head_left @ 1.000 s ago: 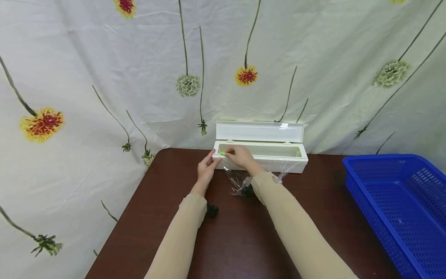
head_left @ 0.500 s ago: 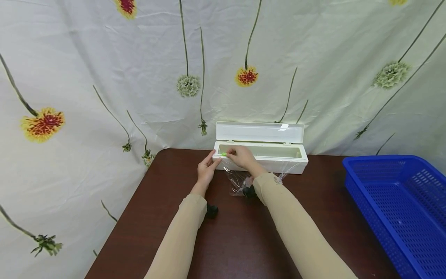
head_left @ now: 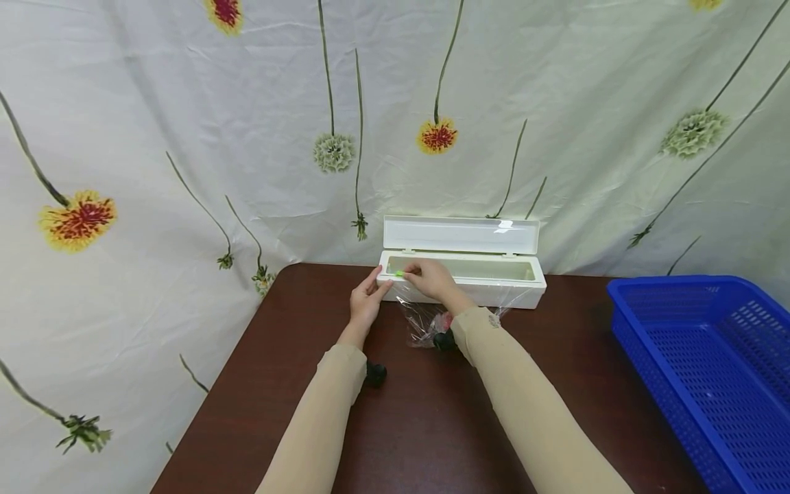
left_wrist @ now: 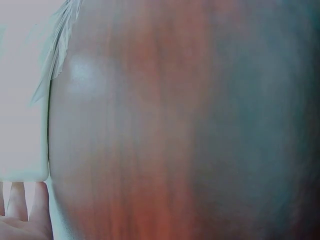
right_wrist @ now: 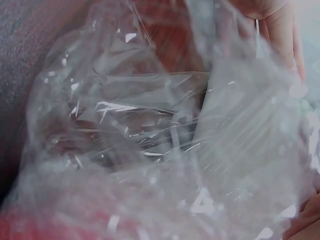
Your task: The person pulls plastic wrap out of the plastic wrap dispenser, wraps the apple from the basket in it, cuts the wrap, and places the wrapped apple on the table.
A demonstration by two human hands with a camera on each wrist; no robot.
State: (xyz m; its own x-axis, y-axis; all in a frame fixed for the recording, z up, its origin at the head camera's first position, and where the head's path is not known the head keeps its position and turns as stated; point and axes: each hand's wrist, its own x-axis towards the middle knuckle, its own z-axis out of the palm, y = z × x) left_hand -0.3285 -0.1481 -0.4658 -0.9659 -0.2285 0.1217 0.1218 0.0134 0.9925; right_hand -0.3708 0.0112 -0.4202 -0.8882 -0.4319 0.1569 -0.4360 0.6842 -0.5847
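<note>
A long white cling film dispenser (head_left: pixel 487 293) lies near the table's far edge, its hinged lid (head_left: pixel 459 234) raised. My left hand (head_left: pixel 365 302) holds its left end, thumb on the front and fingers at the corner. In the left wrist view, fingers (left_wrist: pixel 17 202) lie against the end of the dispenser. My right hand (head_left: pixel 430 278) pinches a small bright green slide cutter (head_left: pixel 399 274) on the front rim, near the left end. Clear cling film (head_left: pixel 421 328) hangs from the front onto the table. Crumpled film (right_wrist: pixel 150 115) fills much of the right wrist view.
A blue perforated plastic basket (head_left: pixel 642 363) stands on the right of the dark brown table (head_left: pixel 413 439). Behind the table hangs a white cloth (head_left: pixel 265 89) with printed flowers. Dark wrist-worn devices (head_left: pixel 375 374) sit under both forearms.
My right hand has moved slightly to the right along the rim with the green slide cutter. The left hand and the dispenser have stayed nearly in place.
</note>
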